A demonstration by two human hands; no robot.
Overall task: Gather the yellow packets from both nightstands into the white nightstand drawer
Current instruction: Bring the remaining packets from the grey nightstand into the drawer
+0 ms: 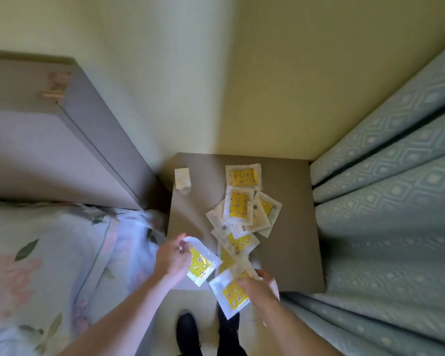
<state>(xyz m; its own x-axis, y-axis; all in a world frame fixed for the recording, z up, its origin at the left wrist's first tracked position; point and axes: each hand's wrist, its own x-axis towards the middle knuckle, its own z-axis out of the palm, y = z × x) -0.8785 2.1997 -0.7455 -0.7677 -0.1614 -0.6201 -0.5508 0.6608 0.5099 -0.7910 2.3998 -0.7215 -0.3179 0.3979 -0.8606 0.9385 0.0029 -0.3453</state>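
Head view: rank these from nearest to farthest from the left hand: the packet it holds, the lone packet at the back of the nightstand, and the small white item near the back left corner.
From the left hand:
1. Held packet, in its grip at the front edge.
2. Small white item, back left.
3. Lone packet, back centre.

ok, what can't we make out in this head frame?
- Packet count: the pile overlaps, hiding lower packets.
- Print on the packets: too small and blurred.
- White drawer: none in view.
- Right hand covers part of its packet.
- Small item at the nightstand back corner: too blurred to identify.
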